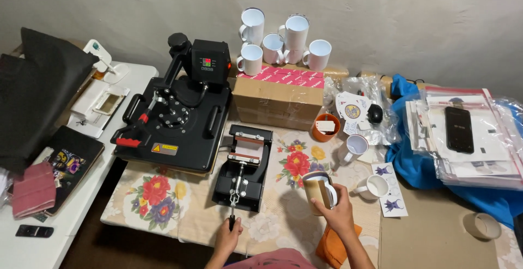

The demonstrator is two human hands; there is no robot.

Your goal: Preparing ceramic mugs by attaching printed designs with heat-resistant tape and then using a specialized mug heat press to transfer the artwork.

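Mug (320, 191) wrapped in a tan sheet sits low and a little right of centre in the frame, gripped from the right by the right hand (339, 213), whose fingers curl closed around its side; the wrap hides most of the white body, and only the open rim shows. It is held just above the flowered tablecloth (158, 198), right beside the small black mug press (243, 166), so the two are within easy reach of each other. The left hand (227, 236), at the bottom centre of the frame, is closed on the end of the press handle (233, 206), which points straight toward the person; gripping it at the tip gives the most leverage. The press's curved cradle faces up and nothing lies in it.

Behind it, left of centre, a large black flat heat press (174, 119) fills the table's far side with its control box (210, 62) raised at the back. A cardboard box (278, 97) in the upper middle serves as a shelf for five plain white mugs (283, 43). Two more white cups (362, 165) stand to the right of the wrapped one, beside printed sheets, while a phone (459, 129) rests on stacked papers at the far right. An orange cloth (333, 247) lies under the right wrist.
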